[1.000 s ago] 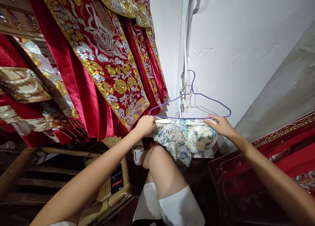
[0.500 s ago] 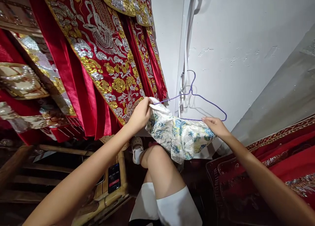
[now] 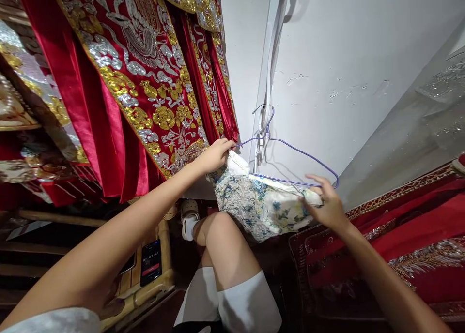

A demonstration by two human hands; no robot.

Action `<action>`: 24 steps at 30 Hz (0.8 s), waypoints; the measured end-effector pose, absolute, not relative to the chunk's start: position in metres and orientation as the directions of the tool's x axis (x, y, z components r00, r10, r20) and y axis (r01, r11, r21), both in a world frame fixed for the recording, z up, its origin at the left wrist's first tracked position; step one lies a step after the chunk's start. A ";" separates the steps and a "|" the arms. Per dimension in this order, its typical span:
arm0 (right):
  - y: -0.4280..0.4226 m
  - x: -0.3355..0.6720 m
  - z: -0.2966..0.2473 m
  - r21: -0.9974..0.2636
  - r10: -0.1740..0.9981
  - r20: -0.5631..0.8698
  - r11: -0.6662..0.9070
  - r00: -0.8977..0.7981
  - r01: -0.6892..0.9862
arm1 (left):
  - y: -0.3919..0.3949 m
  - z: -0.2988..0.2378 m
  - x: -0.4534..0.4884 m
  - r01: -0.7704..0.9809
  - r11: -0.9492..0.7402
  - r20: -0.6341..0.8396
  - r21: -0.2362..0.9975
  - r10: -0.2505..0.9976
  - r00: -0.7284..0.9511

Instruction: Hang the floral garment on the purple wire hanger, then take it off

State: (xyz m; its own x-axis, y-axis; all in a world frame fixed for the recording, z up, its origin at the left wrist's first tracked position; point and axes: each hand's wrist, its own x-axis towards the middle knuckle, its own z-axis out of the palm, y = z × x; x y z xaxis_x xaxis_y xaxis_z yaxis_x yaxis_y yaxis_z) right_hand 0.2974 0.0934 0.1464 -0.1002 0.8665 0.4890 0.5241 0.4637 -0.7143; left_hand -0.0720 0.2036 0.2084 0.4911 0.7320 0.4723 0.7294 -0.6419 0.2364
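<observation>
A white garment with a blue and yellow floral print [image 3: 241, 197] hangs partly on a purple wire hanger [image 3: 305, 152] in front of the wall. My left hand [image 3: 217, 155] is closed around the hanger's left end and the white edge of the garment there. At the other side, my right hand [image 3: 327, 202] grips the garment's right upper edge just below the hanger's right corner, with one finger raised near the wire. The right shoulder of the hanger is bare. The hanger's hook overlaps a white strap on the wall.
Red cloth with gold and silver sequin embroidery [image 3: 163, 96] hangs at the left. A phone with a running timer [image 3: 151, 261] lies on a bamboo seat [image 3: 165, 255] at lower left. More red beaded fabric [image 3: 399, 236] is at the right, beside a white wall [image 3: 327, 42].
My right hand has turned and shifted slightly right and down, pulling the garment's right edge along the hanger. The left hand keeps its hold. The whole view has shifted a little.
</observation>
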 end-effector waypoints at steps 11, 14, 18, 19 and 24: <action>0.094 0.320 0.170 -0.646 0.805 0.570 0.313 0.167 0.696 | 0.191 0.208 -0.061 0.789 -0.543 0.398 0.289 0.817 0.417; 0.092 0.323 0.166 -0.641 0.798 0.573 0.297 0.184 0.708 | 0.191 0.209 -0.063 0.796 -0.543 0.408 0.267 0.812 0.417; 0.092 0.327 0.173 -0.565 0.784 0.603 0.288 0.149 0.773 | 0.186 0.215 -0.064 0.829 -0.518 0.410 0.211 0.817 0.406; 0.092 0.327 0.176 -0.557 0.789 0.597 0.282 0.141 0.781 | 0.184 0.217 -0.066 0.842 -0.504 0.413 0.194 0.820 0.396; 0.101 0.323 0.197 -0.745 0.883 0.448 0.283 0.138 0.605 | 0.177 0.216 -0.079 0.844 -0.497 0.506 0.201 0.790 0.345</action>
